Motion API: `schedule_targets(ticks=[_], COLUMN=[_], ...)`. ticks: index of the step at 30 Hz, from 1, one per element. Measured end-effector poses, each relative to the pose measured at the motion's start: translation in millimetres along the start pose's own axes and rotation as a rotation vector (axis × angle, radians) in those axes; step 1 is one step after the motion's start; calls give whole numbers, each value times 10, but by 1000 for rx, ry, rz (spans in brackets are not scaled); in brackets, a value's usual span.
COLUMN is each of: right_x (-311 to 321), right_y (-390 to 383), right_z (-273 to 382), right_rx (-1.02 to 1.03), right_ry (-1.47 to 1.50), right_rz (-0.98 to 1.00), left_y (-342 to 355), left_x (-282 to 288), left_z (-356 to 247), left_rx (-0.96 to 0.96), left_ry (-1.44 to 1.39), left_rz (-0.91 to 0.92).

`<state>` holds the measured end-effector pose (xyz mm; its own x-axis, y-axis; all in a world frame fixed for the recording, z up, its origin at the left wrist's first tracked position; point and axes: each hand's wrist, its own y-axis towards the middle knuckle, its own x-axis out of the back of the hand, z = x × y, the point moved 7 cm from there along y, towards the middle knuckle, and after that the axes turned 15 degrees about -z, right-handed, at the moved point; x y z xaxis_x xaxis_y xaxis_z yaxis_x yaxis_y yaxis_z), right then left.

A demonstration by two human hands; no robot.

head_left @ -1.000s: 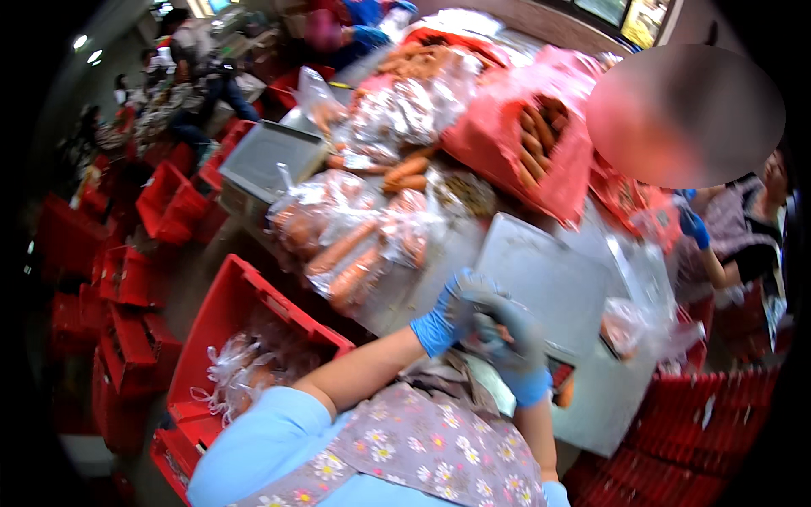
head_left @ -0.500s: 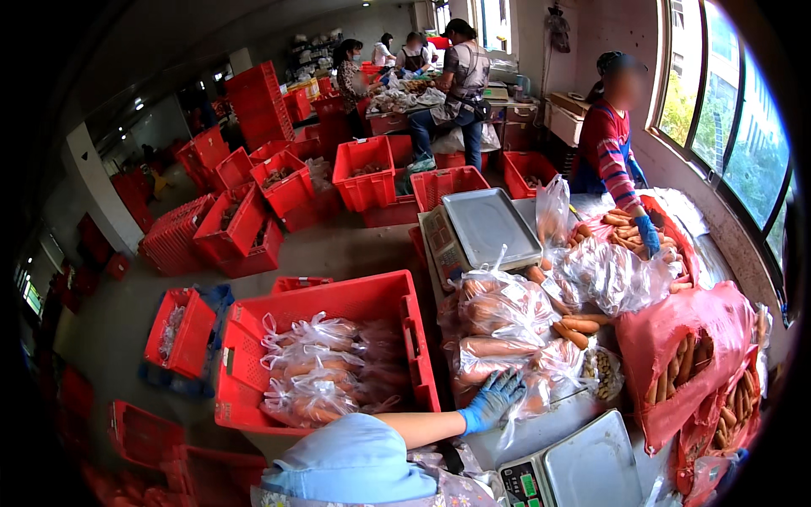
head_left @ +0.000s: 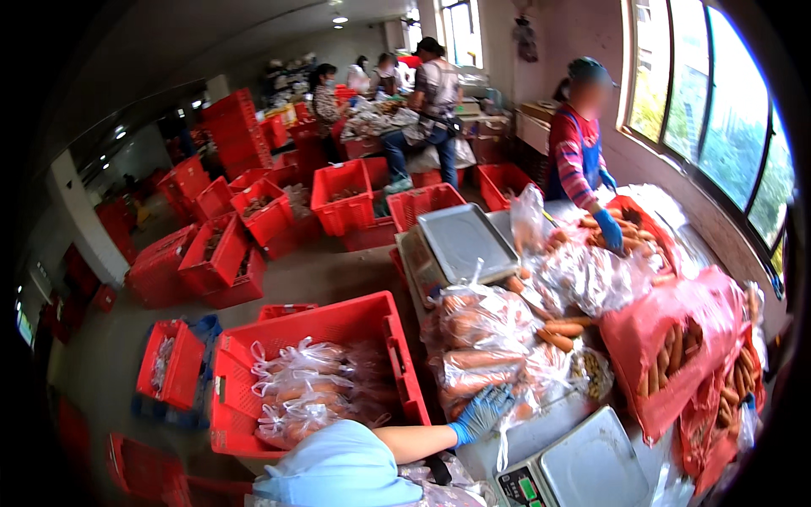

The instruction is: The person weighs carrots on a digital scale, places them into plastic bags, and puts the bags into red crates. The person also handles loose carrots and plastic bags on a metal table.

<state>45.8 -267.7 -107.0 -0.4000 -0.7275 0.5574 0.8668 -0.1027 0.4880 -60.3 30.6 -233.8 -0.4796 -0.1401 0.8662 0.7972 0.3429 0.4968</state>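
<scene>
L hand point(head_left: 483, 414), blue-gloved, fingers extended over near edge of bagged carrots point(head_left: 483, 372); can't tell if gripping. R hand out of view. Bags sit on table point(head_left: 534, 431), R of red crate point(head_left: 405, 363). Carrots orange, plastic clear, crinkled, w/ glare. Near edge part-hidden by hand; tips' direction unclear; long axis approx. L–R.

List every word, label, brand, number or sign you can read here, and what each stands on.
Nothing here is clear enough to quote.
Near scale, by the left hand: small pale marks on its black panel and lit green displays; too small to read.
Far scale: no legible marking.
Bagged carrots: no legible label.
</scene>
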Motion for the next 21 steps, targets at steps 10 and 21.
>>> schedule_targets(ticks=[10,21], right_x=[-486,-667], right_y=[-220,-406], right_z=[96,98], right_rx=[90,126], right_ry=[-35,-60], right_rz=[29,84], left_y=[10,65], left_x=[-44,50], left_z=[-3,-4], left_rx=[35,80], left_ry=[-76,-110], left_rz=[-69,-115])
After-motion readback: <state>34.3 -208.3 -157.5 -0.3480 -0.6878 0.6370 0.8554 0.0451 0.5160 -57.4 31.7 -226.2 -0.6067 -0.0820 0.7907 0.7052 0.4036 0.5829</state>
